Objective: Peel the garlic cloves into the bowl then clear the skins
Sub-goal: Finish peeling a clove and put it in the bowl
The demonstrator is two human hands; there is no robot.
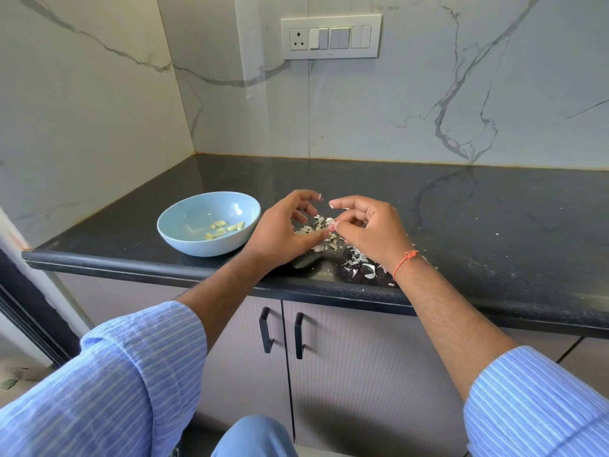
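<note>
Several peeled cloves (221, 227) lie in the bowl (178, 240); your left hand (283, 230) and right hand (369, 230) pinch one clove (330, 222) over the skins (357, 257). Keep each grip light, strip downward, drop it left.

I am standing in a home kitchen: a polished black granite tabletop (461, 206), white grey-veined marble wall panels (379, 110), a white socket-and-switch plate (331, 36), and grey cabinet doors with black bar handles (266, 329) below.
</note>
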